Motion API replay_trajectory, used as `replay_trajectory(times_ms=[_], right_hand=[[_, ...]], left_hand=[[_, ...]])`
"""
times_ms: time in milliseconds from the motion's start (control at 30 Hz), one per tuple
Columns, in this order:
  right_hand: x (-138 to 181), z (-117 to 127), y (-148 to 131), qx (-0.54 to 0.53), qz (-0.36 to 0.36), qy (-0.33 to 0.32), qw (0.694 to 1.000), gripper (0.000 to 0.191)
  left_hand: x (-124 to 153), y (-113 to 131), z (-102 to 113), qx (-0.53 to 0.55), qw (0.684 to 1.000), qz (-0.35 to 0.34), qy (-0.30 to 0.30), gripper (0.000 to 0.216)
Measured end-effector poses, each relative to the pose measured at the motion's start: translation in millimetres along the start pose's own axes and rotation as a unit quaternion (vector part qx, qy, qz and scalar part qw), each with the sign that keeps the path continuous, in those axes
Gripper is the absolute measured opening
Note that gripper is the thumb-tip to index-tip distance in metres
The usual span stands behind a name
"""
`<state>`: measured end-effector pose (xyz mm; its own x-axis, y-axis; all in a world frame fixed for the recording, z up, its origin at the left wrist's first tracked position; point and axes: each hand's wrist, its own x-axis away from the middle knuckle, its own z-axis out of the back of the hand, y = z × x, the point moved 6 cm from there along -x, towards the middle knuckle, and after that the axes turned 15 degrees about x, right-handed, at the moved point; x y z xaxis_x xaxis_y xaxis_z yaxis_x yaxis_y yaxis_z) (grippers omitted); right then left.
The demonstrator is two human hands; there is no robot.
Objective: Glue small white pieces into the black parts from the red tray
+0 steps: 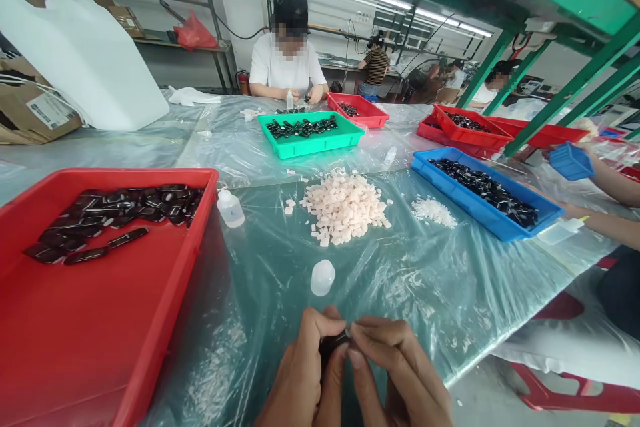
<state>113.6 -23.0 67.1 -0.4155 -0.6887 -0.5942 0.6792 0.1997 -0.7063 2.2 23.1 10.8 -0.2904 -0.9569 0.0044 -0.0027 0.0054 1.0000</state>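
Observation:
At the bottom centre both my hands meet over a small black part (334, 343). My left hand (305, 373) curls round it from the left, and my right hand (400, 373) pinches its top end with thumb and forefinger. A red tray (90, 320) of glossy black parts (115, 217) lies to my left. Ahead on the plastic-covered table (450, 280) sits a heap of small pale pieces (345, 205). A small clear bottle (323, 277) lies just beyond my hands and another bottle (231, 207) lies by the red tray.
A blue tray (480, 197) of black parts sits at right by a co-worker's forearms (610, 207). A green tray (310, 133) and red trays (465, 130) lie further back, where a person in white (285, 60) works. A white bag (85, 53) stands at the far left.

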Motion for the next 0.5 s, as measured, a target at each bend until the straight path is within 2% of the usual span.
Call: replay_trajectory(times_ms=[133, 300, 400, 500], right_hand=[[0.4, -6.2, 3.2, -0.026, -0.023, -0.033, 0.999, 0.034], [-6.6, -6.8, 5.1, -0.071, -0.033, -0.082, 0.994, 0.025], [-7.8, -6.8, 6.0, -0.084, -0.029, -0.108, 0.990, 0.021], [-11.2, -7.1, 7.0, -0.082, -0.008, -0.130, 0.988, 0.025]], left_hand=[[-2.2, 2.4, 1.8, -0.001, 1.000, -0.025, -0.001, 0.035], [1.9, -0.7, 4.8, -0.014, 0.999, -0.042, 0.030, 0.027], [4.7, -5.5, 7.6, -0.035, 0.996, -0.054, 0.058, 0.027], [3.5, -8.9, 10.8, -0.035, 0.994, -0.091, 0.059, 0.033]])
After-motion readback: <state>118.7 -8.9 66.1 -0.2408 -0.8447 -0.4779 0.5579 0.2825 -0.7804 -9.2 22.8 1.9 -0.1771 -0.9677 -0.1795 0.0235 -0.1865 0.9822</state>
